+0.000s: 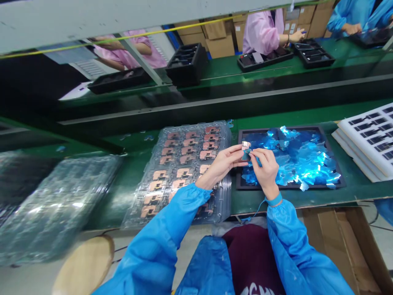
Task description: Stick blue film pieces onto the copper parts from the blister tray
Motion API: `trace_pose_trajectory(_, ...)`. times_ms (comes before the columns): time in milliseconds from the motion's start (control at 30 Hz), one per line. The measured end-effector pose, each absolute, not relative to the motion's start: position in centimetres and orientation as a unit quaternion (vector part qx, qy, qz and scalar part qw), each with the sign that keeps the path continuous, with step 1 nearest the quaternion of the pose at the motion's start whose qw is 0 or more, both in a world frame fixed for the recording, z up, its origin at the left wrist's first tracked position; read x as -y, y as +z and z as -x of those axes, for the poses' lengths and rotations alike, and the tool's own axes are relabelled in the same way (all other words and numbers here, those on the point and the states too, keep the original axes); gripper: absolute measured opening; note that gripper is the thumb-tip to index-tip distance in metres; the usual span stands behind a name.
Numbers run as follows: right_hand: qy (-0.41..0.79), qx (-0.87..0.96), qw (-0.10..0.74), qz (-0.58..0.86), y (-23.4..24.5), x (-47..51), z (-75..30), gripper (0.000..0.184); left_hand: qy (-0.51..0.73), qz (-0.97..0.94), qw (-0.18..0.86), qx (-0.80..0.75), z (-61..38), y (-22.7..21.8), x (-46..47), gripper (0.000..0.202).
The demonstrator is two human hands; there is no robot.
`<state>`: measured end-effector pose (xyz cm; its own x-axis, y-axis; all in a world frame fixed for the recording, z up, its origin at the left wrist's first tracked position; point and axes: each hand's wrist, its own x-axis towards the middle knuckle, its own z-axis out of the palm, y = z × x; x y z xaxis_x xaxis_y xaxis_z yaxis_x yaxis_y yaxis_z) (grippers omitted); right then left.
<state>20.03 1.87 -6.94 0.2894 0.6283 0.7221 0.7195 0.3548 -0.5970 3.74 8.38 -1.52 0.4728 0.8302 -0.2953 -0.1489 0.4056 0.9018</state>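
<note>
The person's left hand and right hand meet in the air, just above the near corner of a black tray. The left fingers are pressed together on a small copper piece and hold it up. The right fingers are pinched together on a shiny blue film bit, which sits right under the copper piece. I cannot tell if the two are stuck together. The black tray is heaped with lots of shiny blue film scraps. To the left, under the left wrist, is a clear plastic tray with rows of copper pieces in it. Past that lies a blurry stack of clear trays. To the right is a pile of white trays with black slots. All of this sits on a green workbench. The person wears blue sleeves with a blue band at the right wrist. Down low are a round wooden stool and a cardboard box. Across the way, at another green bench, a co-worker in a pink sleeve reaches over black trays, and another co-worker in a blue sleeve works at the far end.
</note>
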Motion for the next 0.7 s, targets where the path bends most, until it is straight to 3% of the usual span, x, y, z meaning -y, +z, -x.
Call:
trace_pose_trajectory(167,0.011,0.564,0.597,0.570,-7.3,-1.8,-19.6,0.019,0.395,-0.375,0.740,-0.394,-4.2,-0.9,-9.3,0.021)
trace_pose_trajectory(300,0.043,0.509,0.613,0.603,-7.7,-2.2,-19.8,0.025,0.463,-0.370,0.681,-0.430,-4.7,-0.8,-9.9,0.018)
trace_pose_trajectory(433,0.049,0.489,0.566,0.662,-8.1,-3.1,-20.8,0.033,0.507,-0.365,0.639,-0.448,-4.8,-0.8,-10.2,0.012)
trace_pose_trajectory(567,0.047,0.553,0.513,0.655,-7.6,-4.0,-20.9,0.042,0.485,-0.384,0.646,-0.448,-5.4,-0.9,-9.6,0.017)
trace_pose_trajectory(700,0.161,0.567,0.537,0.603,-6.4,-4.0,-19.6,0.038,0.462,-0.406,0.649,-0.447,-6.2,-1.4,-8.3,0.030)
